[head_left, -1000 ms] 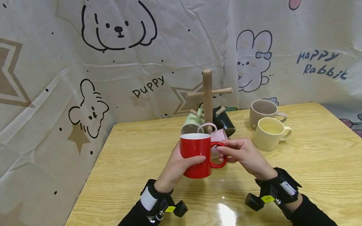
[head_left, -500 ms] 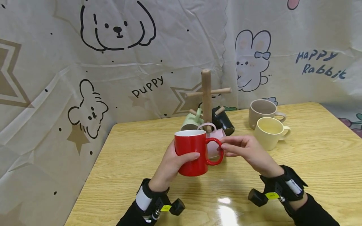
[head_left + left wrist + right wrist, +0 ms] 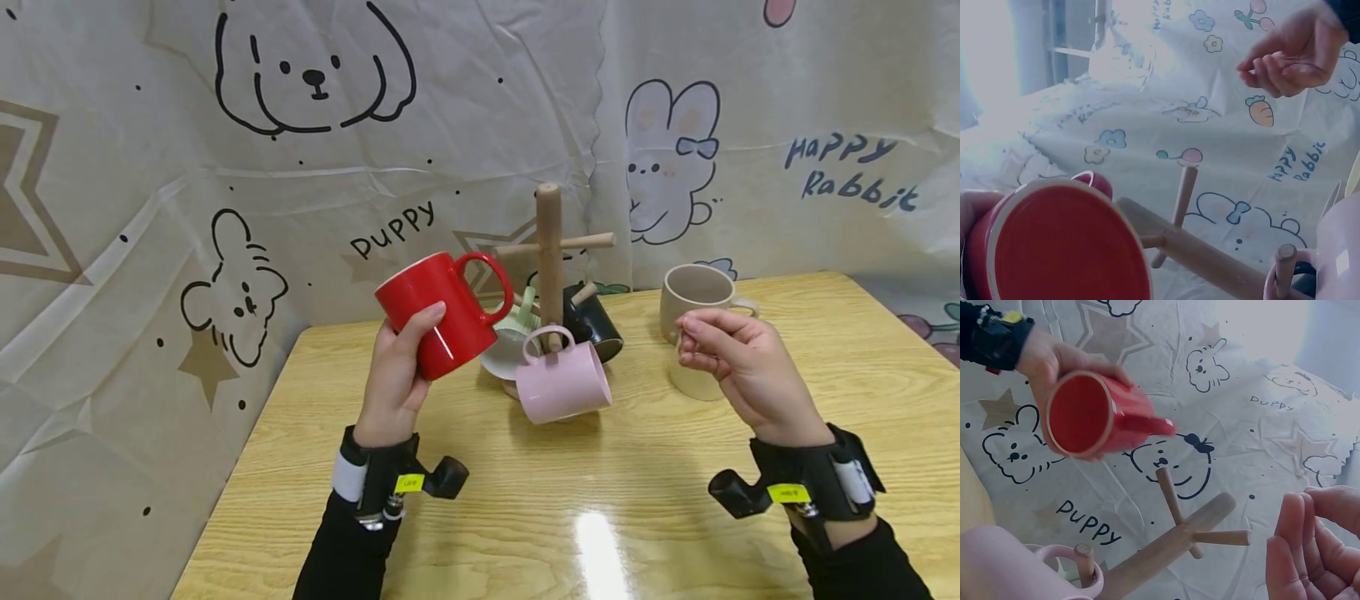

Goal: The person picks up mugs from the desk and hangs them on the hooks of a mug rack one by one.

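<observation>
My left hand [image 3: 393,375] grips a red mug [image 3: 442,317] round its body, thumb on the near side. The mug is tilted, its handle up on the right, close to the upper left peg of a wooden mug tree [image 3: 550,250]; whether they touch cannot be told. In the left wrist view the mug's base [image 3: 1072,244] faces the camera. Off to the right, my right hand [image 3: 742,367] hangs in the air with loosely bent fingers and nothing in them. A pink mug [image 3: 566,383] hangs by its handle on a low front peg.
A green mug [image 3: 510,342] and a black mug [image 3: 592,325] hang on other low pegs. A grey-brown mug [image 3: 693,292] stands on the table [image 3: 322,467] at the right, beside a yellow mug [image 3: 697,379] partly behind my right hand. A patterned cloth [image 3: 465,100] hangs behind.
My right hand has let go of the red mug's handle and moved right. My left hand has lifted the red mug up and leftward and tilted it, uncovering the pink mug.
</observation>
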`<act>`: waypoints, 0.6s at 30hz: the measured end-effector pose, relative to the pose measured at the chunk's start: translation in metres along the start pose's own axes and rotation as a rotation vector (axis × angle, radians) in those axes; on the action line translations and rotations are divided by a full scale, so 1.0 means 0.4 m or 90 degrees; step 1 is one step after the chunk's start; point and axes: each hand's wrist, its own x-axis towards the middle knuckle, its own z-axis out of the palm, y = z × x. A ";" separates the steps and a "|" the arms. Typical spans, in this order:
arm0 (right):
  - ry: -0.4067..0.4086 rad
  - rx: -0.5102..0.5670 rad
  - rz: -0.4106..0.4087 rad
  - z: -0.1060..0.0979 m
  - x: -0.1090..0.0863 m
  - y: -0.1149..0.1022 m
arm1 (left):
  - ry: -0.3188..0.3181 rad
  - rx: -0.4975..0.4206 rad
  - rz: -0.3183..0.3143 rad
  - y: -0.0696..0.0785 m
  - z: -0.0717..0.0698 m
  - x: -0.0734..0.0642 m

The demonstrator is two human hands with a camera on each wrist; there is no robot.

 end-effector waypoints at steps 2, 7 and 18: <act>0.001 -0.001 0.003 -0.002 0.000 0.001 | 0.009 -0.025 -0.009 -0.002 0.011 0.025; 0.002 -0.006 0.014 -0.004 0.001 0.004 | 0.012 -0.085 -0.024 -0.022 0.034 0.078; 0.010 -0.025 0.036 -0.006 0.014 0.003 | -0.012 -0.151 -0.099 -0.072 0.051 0.134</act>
